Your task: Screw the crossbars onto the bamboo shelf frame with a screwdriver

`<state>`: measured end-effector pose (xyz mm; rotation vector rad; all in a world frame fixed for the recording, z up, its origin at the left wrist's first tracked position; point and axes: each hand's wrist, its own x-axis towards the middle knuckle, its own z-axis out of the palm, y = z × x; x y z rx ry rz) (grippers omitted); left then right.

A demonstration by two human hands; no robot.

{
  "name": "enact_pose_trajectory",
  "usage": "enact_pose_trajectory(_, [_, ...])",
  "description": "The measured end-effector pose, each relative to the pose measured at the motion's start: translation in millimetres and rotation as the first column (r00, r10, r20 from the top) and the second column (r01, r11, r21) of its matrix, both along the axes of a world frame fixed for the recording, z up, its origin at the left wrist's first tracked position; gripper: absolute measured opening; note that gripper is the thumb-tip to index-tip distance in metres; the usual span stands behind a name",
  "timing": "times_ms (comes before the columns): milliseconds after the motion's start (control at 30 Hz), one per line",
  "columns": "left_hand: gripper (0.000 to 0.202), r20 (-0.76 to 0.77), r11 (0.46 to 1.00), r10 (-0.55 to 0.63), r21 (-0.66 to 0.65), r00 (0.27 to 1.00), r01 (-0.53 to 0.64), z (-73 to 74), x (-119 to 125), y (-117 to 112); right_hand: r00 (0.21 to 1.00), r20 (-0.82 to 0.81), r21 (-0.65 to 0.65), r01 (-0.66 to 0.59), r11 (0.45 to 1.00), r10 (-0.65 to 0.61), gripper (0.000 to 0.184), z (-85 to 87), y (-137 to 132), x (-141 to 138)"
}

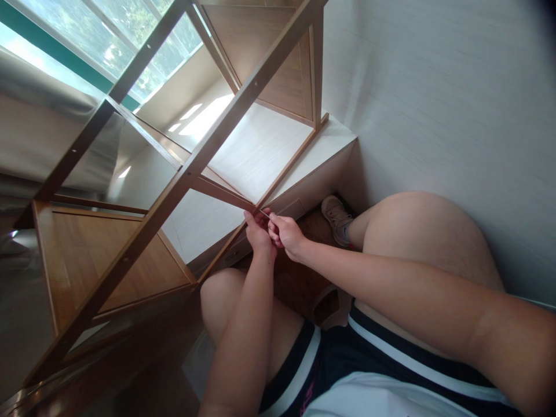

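A wooden rack frame (221, 127) of long rails and crosspieces leans across the view. My left hand (259, 234) is closed around its lower rail (292, 162), just below where a crosspiece (223, 193) meets it. The thumb lies on one side of the rail, the fingers on the other. Right beside it, my right hand (286, 236) is closed on a thin metal tool (263, 214), whose shaft points at that joint. The tool's handle is hidden in the fist, so its exact kind does not show. Small round holes dot the long rails.
Wooden panels (108, 255) fill parts of the frame. Behind it are a white ledge (260, 150), a window (125, 40) and a grey curtain (43, 116). A pale wall (434, 104) rises at right. My bent knees flank the hands, and a shoe (336, 217) rests on the dark floor.
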<state>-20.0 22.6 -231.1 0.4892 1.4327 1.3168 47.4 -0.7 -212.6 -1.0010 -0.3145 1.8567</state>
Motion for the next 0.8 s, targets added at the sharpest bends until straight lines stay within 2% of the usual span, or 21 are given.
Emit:
enact_pose_trajectory(267, [0.067, -0.003, 1.0, -0.005, 0.014, 1.0, 0.006, 2.1, 1, 0, 0.997, 0.075, 0.011, -0.009, 1.0, 0.008, 0.039, -1.6, 0, -1])
enact_pose_trajectory(467, [0.066, -0.009, 1.0, 0.008, 0.03, 1.0, -0.007, 0.7, 1, 0, 0.973, 0.229, 0.06, -0.033, 0.998, 0.018, 0.041, -2.9, 0, -2])
enact_pose_trajectory(633, [0.065, -0.001, 0.999, 0.019, 0.039, 1.0, -0.019, -2.9, 1, 2, 0.889, 0.456, 0.159, -0.035, 0.987, -0.041, 0.044, -8.0, 2, 1])
enact_pose_trajectory(800, [0.064, 0.018, 0.999, 0.026, 0.04, 0.999, -0.027, -3.5, 0, 3, 0.804, 0.585, 0.206, -0.025, 0.978, -0.102, 0.034, -7.8, 2, 8])
